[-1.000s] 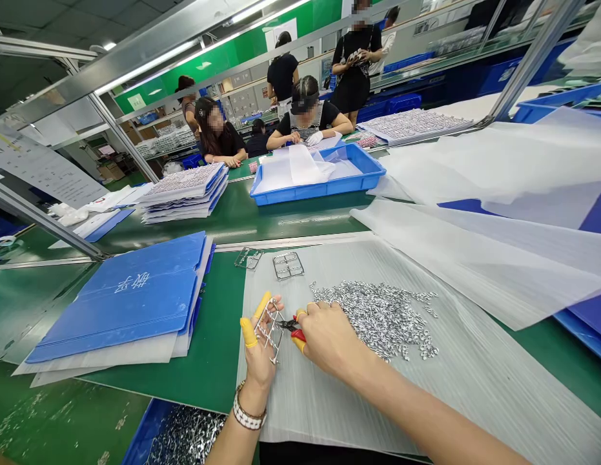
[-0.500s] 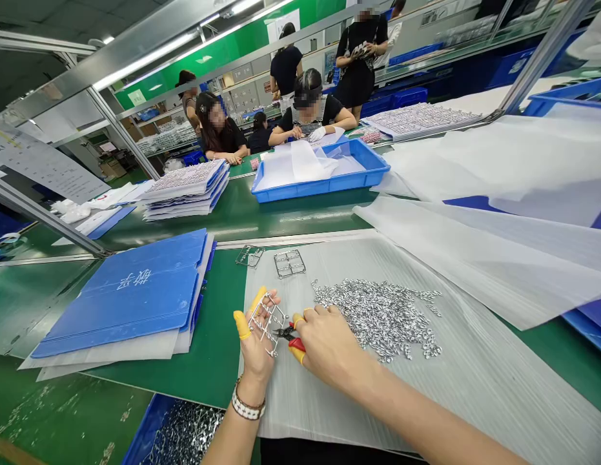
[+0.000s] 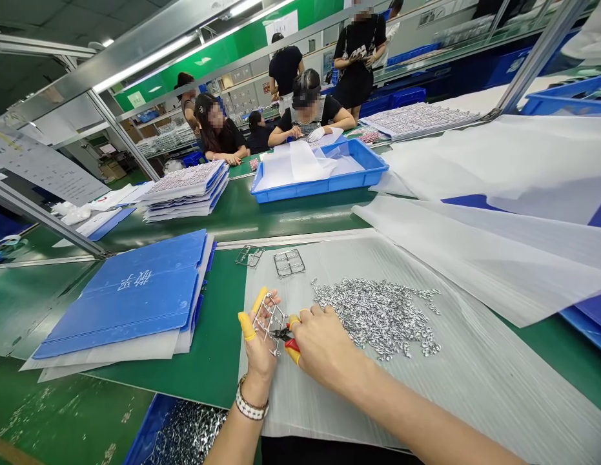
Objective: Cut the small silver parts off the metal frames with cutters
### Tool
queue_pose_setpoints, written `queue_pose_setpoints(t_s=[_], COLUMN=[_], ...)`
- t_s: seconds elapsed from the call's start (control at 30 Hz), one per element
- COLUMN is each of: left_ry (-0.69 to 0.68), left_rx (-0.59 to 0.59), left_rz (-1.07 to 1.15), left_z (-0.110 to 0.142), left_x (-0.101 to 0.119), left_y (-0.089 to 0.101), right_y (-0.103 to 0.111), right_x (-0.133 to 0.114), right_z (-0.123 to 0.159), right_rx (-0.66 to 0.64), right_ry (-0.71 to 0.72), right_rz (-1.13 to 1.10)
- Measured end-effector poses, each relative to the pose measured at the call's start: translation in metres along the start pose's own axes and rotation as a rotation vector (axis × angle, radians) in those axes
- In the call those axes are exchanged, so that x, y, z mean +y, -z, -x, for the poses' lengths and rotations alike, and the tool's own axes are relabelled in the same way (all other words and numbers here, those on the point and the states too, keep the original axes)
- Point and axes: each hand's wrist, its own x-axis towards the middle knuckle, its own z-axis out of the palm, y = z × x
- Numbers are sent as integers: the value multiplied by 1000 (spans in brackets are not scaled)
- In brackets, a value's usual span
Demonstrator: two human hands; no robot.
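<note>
My left hand (image 3: 259, 345), with yellow finger cots, is closed on a shiny metal frame (image 3: 268, 316) with small twisted pieces inside it. My right hand (image 3: 322, 336) grips red-handled cutting pliers (image 3: 291, 341), their dark jaws at the frame's right side. Whether the blades touch a bar is too small to tell. To the right lies a heap of small silvery twisted pieces (image 3: 377, 313) on a translucent white sheet (image 3: 324, 400). Beyond my left hand, one similar frame (image 3: 289, 263) rests on the sheet, and another frame (image 3: 250, 256) lies at its corner.
A stack of blue folders (image 3: 130, 290) lies at left. Below the table edge sits a blue bin (image 3: 145, 423) of metal scraps. Across the bench are a blue tray (image 3: 319, 184), stacked boards (image 3: 184, 194) and loose white sheets (image 3: 494, 258). Several people work beyond.
My left hand and the frame have shifted slightly right, toward the pliers. The pliers' jaws have moved slightly left and now overlap the frame's edge more closely.
</note>
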Motion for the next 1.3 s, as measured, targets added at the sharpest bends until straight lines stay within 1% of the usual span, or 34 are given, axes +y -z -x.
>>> queue_pose_setpoints(t_s=[0.13, 0.27, 0.67, 0.83, 0.97, 1.03, 1.1, 1.17, 1.23, 1.3], left_ry=[-30, -29, -49, -45, -57, -125, -244, -372, -466, -516], left_rx=[3, -10, 23, 6, 27, 16, -40, -142, -267, -371], left_rz=[-6, 0, -48, -50, -60, -121, -245, -405, -555, -672], left_z=[0, 0, -1, -1, 1, 4, 7, 10, 12, 14], left_x=[-1, 1, -1, -1, 6, 11, 14, 13, 11, 8], left_y=[1, 2, 1, 2, 0, 1, 4, 7, 10, 10], right_y=[2, 2, 1, 3, 11, 12, 10, 5, -1, -7], right_x=[1, 2, 0, -2, 5, 13, 21, 25, 24, 22], right_z=[0, 0, -1, 0, 3, 3, 2, -3, -8, -13], right_rx=[4, 9, 21, -8, -38, -48, -44, -18, 22, 48], right_ry=[9, -3, 2, 32, 18, -33, -119, -238, -353, -422], right_rz=[4, -1, 2, 13, -48, -200, -508, -927, -1319, -1578])
